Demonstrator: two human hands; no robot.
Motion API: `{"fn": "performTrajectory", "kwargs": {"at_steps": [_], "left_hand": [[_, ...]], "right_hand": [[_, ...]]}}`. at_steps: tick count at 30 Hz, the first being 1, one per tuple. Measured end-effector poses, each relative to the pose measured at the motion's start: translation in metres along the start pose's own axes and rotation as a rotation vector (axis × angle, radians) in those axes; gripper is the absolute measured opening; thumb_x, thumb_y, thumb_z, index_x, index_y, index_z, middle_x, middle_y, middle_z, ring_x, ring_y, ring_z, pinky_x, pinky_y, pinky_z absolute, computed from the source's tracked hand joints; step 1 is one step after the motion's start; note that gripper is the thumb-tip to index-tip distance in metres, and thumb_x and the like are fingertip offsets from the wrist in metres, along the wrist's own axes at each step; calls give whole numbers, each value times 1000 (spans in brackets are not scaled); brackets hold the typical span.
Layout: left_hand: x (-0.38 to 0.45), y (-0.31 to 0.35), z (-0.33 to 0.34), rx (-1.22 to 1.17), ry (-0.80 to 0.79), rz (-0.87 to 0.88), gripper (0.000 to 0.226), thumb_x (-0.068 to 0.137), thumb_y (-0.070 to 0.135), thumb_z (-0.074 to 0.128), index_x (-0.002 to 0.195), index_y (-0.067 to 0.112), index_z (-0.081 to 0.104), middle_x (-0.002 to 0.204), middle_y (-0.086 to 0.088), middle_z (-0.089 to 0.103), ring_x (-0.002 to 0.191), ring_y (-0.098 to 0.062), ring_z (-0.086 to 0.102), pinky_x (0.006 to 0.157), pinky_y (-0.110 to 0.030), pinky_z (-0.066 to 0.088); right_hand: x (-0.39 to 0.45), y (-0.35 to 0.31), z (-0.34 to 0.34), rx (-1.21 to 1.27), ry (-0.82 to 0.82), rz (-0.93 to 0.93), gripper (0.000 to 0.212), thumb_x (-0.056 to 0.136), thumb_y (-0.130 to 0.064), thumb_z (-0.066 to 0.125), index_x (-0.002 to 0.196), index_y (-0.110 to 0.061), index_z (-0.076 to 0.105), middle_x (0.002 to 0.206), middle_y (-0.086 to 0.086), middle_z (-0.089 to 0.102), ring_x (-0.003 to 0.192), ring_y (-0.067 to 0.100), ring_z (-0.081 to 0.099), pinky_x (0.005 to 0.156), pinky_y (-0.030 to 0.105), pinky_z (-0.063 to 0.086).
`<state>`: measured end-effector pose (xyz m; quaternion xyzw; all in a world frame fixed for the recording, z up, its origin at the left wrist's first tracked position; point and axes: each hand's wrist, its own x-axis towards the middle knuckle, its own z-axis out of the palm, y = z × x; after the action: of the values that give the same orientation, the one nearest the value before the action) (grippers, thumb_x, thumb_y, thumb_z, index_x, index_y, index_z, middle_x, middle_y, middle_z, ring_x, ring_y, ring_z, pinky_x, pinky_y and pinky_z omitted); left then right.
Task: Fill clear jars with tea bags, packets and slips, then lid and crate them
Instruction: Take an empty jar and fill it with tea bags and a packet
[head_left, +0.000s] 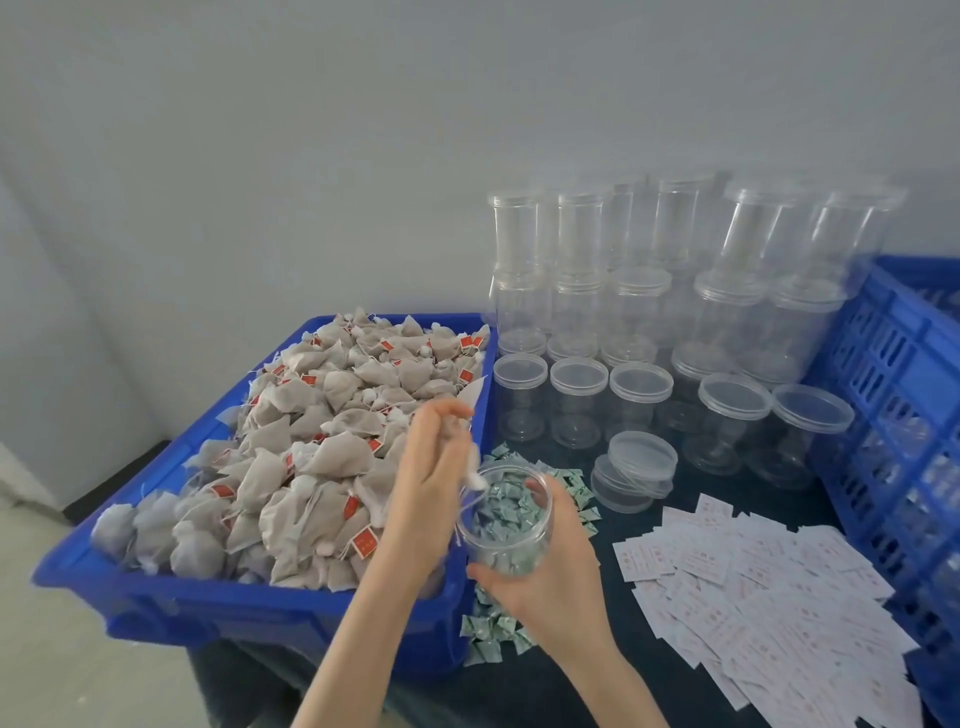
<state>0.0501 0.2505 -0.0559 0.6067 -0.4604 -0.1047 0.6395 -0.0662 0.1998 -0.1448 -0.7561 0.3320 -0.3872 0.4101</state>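
My right hand (545, 577) grips a clear open jar (506, 519), tilted toward me above the dark table. Green packets on the table show through its wall. My left hand (434, 473) pinches a tea bag (457, 428) just over the jar's mouth, its white string and tag hanging at the rim. A blue tray (171, 587) heaped with grey tea bags (311, 441) with red tags sits to the left. Small green packets (493, 631) lie scattered under the jar. White paper slips (753, 587) spread across the table to the right.
Stacks of lidded clear jars (639, 322) stand at the back against the wall. Two loose clear lids (636, 470) lie stacked behind the held jar. A blue slatted crate (904, 415) borders the right edge. The floor drops away to the left of the tray.
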Motion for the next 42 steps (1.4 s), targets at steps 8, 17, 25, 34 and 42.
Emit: {"fn": "performTrajectory", "kwargs": {"at_steps": [8, 17, 25, 34, 42], "left_hand": [[14, 3, 8, 192, -545, 31, 60, 73, -10, 45, 102, 42, 53, 101, 26, 57, 95, 6, 54, 80, -10, 44], [30, 5, 9, 158, -391, 132, 49, 76, -2, 60, 98, 40, 54, 100, 25, 61, 100, -1, 58, 85, -14, 45], [40, -12, 2, 418, -590, 113, 27, 79, 21, 72, 83, 44, 59, 91, 34, 60, 93, 14, 54, 80, 1, 34], [75, -54, -27, 1134, -287, -21, 27, 89, 22, 59, 115, 29, 61, 116, 8, 63, 106, -15, 58, 83, -31, 48], [73, -80, -25, 1291, -302, -36, 14, 91, 27, 56, 102, 28, 64, 99, 0, 68, 106, -23, 56, 82, -34, 38]], "right_hand": [[11, 3, -1, -4, -25, 14, 105, 55, -48, 90, 142, -36, 32, 133, -18, 50, 123, 5, 53, 96, 36, 53], [15, 1, 2, 30, -3, 44, 101, 55, -46, 92, 138, -39, 34, 128, -19, 53, 118, 4, 55, 95, 36, 53], [27, -2, -8, 81, 11, 49, 94, 49, -50, 86, 128, -50, 35, 125, -24, 53, 115, 0, 56, 94, 20, 50], [27, -1, -9, 97, 40, 60, 92, 49, -35, 90, 124, -54, 39, 122, -25, 55, 117, -5, 52, 101, 29, 49], [23, -3, -8, 124, 49, 80, 92, 48, -42, 86, 129, -44, 42, 125, -19, 56, 119, 2, 53, 101, 37, 49]]}}
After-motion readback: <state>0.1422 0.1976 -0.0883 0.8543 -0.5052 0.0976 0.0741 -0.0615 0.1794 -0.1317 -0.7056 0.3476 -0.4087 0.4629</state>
